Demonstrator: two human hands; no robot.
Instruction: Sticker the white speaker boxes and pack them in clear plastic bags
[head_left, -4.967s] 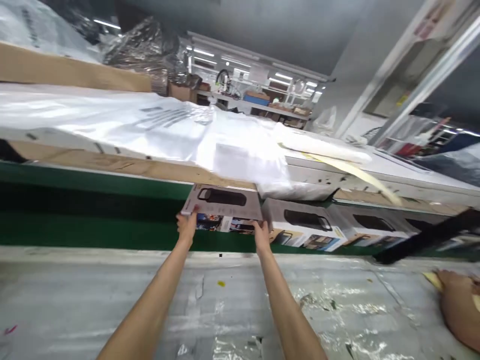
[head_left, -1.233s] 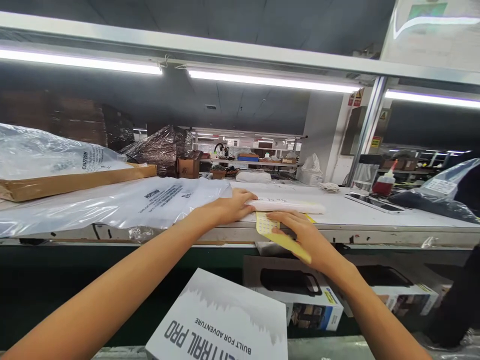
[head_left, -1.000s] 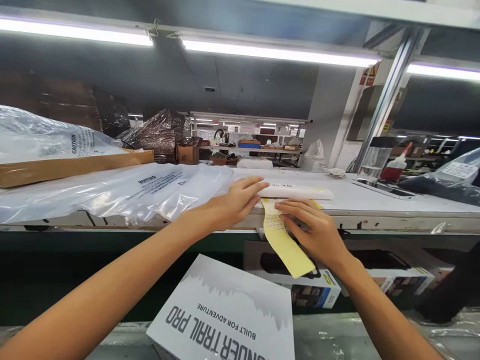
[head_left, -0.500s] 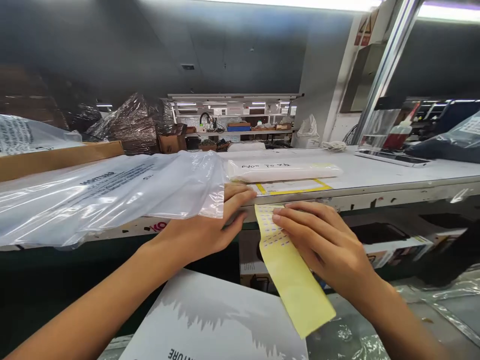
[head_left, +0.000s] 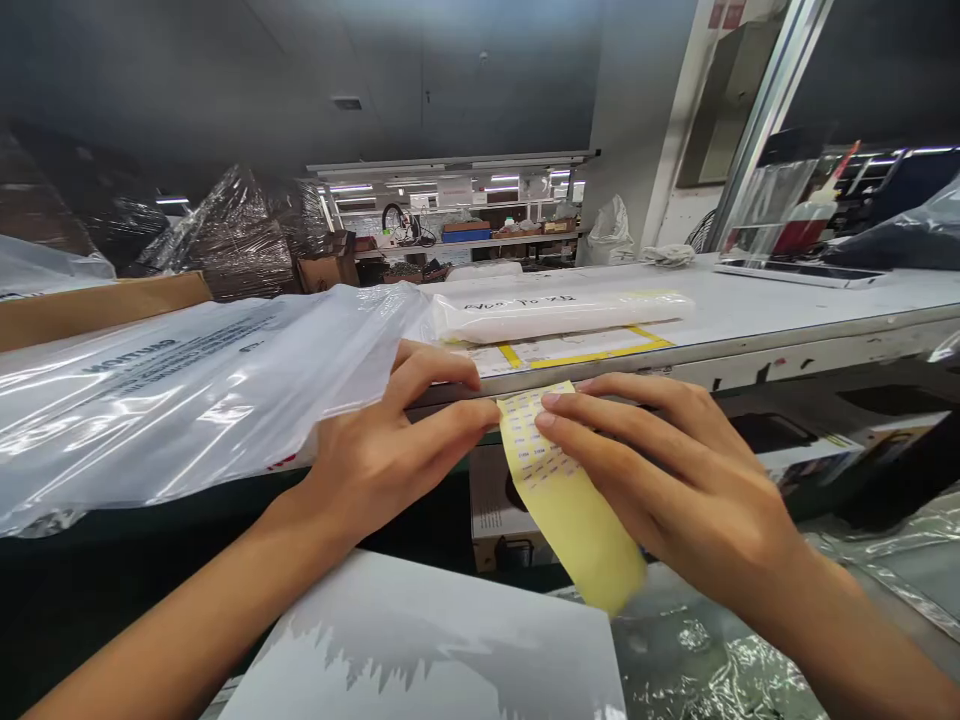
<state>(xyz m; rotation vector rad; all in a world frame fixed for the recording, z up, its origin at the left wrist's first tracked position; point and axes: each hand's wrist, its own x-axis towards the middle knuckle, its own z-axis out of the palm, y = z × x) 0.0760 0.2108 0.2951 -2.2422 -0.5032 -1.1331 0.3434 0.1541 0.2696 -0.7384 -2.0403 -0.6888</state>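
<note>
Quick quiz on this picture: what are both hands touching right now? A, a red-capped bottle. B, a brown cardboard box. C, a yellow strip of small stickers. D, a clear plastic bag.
C: the left hand and the right hand meet with their fingertips on the top of the yellow sticker strip, which hangs down in front of the shelf edge.

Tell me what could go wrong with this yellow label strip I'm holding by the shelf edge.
The yellow strip hangs free below the right hand, so it could curl and stick to the white box beneath. The left hand picks at tiny labels near the top edge; neighbouring ones might lift too. The plastic bag overhanging the shelf could snag.
</note>
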